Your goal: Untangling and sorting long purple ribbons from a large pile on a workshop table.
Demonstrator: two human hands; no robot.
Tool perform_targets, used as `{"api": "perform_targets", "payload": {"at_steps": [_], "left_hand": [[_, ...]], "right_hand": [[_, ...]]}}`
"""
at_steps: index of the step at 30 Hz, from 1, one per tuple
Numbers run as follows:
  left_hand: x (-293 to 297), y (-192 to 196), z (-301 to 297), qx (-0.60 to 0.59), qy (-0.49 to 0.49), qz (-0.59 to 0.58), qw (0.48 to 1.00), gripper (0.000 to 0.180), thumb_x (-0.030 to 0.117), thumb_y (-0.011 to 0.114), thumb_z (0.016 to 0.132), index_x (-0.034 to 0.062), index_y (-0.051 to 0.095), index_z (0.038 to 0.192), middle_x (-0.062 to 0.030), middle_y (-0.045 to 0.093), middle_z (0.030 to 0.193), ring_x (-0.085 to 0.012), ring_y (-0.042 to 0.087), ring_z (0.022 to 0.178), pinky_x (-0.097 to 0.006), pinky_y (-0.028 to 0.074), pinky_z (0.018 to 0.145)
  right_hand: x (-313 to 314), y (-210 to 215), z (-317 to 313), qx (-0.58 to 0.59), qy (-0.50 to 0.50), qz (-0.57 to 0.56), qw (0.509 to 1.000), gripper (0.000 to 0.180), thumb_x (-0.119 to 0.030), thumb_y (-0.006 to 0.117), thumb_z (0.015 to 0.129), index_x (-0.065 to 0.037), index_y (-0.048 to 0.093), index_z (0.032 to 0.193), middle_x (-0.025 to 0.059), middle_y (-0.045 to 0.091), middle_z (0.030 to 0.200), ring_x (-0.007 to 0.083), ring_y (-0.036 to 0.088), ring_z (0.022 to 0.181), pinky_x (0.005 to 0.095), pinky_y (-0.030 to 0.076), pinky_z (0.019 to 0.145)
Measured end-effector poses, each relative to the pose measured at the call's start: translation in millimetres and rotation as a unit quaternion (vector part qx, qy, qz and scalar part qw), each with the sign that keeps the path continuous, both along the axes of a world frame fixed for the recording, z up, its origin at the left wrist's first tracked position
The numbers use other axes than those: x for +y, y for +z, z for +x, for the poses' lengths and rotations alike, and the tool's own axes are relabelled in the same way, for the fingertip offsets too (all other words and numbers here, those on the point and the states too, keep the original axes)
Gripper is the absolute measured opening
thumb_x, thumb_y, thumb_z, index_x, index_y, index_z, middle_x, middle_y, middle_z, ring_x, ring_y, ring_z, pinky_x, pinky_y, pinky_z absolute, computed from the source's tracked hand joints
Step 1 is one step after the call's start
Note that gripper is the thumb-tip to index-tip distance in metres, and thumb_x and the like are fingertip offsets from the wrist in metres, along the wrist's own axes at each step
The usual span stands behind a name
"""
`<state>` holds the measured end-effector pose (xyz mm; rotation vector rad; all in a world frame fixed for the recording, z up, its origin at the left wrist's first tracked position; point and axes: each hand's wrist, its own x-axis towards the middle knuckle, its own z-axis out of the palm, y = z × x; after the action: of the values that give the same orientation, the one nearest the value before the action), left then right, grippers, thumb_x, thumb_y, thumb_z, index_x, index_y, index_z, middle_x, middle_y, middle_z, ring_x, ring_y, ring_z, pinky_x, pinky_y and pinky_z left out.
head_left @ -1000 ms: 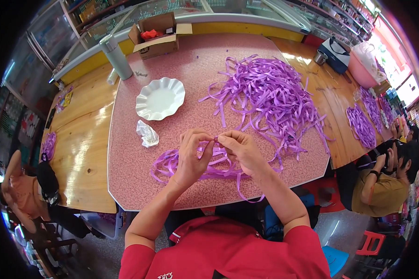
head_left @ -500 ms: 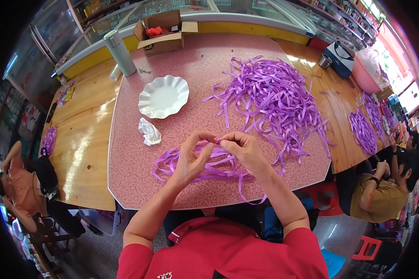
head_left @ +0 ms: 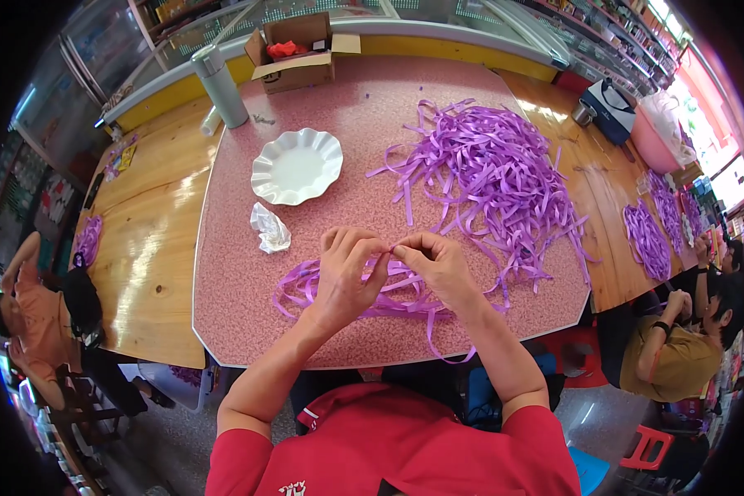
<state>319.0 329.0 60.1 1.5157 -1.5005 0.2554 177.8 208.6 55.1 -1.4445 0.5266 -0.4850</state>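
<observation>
My left hand (head_left: 350, 273) and my right hand (head_left: 442, 269) meet over the near part of the pink speckled table (head_left: 240, 322). Both are closed, thumbs and fingertips pinching a small bit of purple ribbon between them. Exactly which part of the ribbon they grip is mostly hidden by the fingers. Beneath the hands lies a loose bundle of long purple ribbons (head_left: 434, 317), looped to the left and trailing toward the table's near edge. Farther right rises a big tangled heap of purple ribbons (head_left: 504, 174).
Left of the heap are a white scalloped dish (head_left: 296, 168) and crumpled white tissue (head_left: 270, 229). A grey-green flask (head_left: 221, 87) and an open cardboard box (head_left: 298, 76) stand at the back. People sit at both sides, near wooden tables (head_left: 153, 240) with more ribbon bundles (head_left: 646, 242).
My left hand has turned, so its back now faces up and its fingers cover more of the pinch. The right hand stays nearly in place. The whole view has shifted slightly.
</observation>
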Motion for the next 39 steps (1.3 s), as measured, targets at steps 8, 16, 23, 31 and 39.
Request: {"api": "perform_targets", "payload": {"at_steps": [8, 16, 23, 31, 39], "left_hand": [[1.7, -12.8, 0.5, 0.318, -0.053, 0.119, 0.939, 0.017, 0.009, 0.070, 0.088, 0.0037, 0.060, 0.101, -0.0052, 0.064, 0.096, -0.0162, 0.060, 0.095, -0.033, 0.045, 0.089], [-0.9, -24.9, 0.3, 0.577, -0.179, 0.119, 0.788, 0.012, 0.014, 0.061, 0.096, 0.0022, 0.060, 0.101, -0.0033, 0.063, 0.095, -0.0110, 0.058, 0.094, -0.028, 0.045, 0.088], [-0.4, -25.5, -1.9, 0.579, -0.174, 0.117, 0.788, 0.012, 0.014, 0.061, 0.097, 0.0024, 0.059, 0.101, -0.0028, 0.063, 0.096, -0.0104, 0.058, 0.093, -0.027, 0.045, 0.087], [-2.0, -33.7, -0.7, 0.551, -0.148, 0.118, 0.813, 0.008, 0.009, 0.059, 0.096, 0.0035, 0.057, 0.101, 0.0005, 0.060, 0.094, -0.0063, 0.054, 0.090, -0.024, 0.044, 0.082], [-2.3, -29.9, 1.6, 0.581, -0.169, 0.128, 0.785, 0.006, 0.009, 0.058, 0.095, 0.0046, 0.056, 0.099, 0.0023, 0.057, 0.093, -0.0048, 0.051, 0.086, -0.022, 0.041, 0.077]], "right_hand": [[3.7, 8.6, -0.3, -0.025, 0.003, 0.084, 0.996, 0.018, -0.013, 0.068, 0.095, 0.002, 0.070, 0.104, 0.0029, 0.069, 0.093, 0.0063, 0.060, 0.085, 0.0204, 0.048, 0.075], [9.5, 4.9, 1.2, -0.040, 0.004, 0.094, 0.995, 0.016, -0.012, 0.066, 0.095, 0.000, 0.068, 0.106, 0.0028, 0.069, 0.094, 0.0031, 0.056, 0.076, 0.0170, 0.042, 0.065], [8.8, -3.1, 3.8, -0.050, -0.010, 0.053, 0.997, 0.013, -0.009, 0.065, 0.095, -0.001, 0.067, 0.105, 0.0007, 0.068, 0.092, 0.0022, 0.058, 0.075, 0.0164, 0.045, 0.064], [11.5, -0.2, 3.3, -0.019, -0.028, -0.086, 0.996, 0.012, -0.005, 0.066, 0.094, 0.001, 0.069, 0.104, 0.0010, 0.067, 0.093, 0.0042, 0.060, 0.082, 0.0196, 0.049, 0.072], [14.9, -1.2, 3.8, -0.028, -0.036, 0.010, 0.999, 0.011, -0.007, 0.070, 0.091, -0.001, 0.071, 0.101, -0.0003, 0.064, 0.079, 0.0036, 0.058, 0.071, 0.0190, 0.046, 0.063]]}}
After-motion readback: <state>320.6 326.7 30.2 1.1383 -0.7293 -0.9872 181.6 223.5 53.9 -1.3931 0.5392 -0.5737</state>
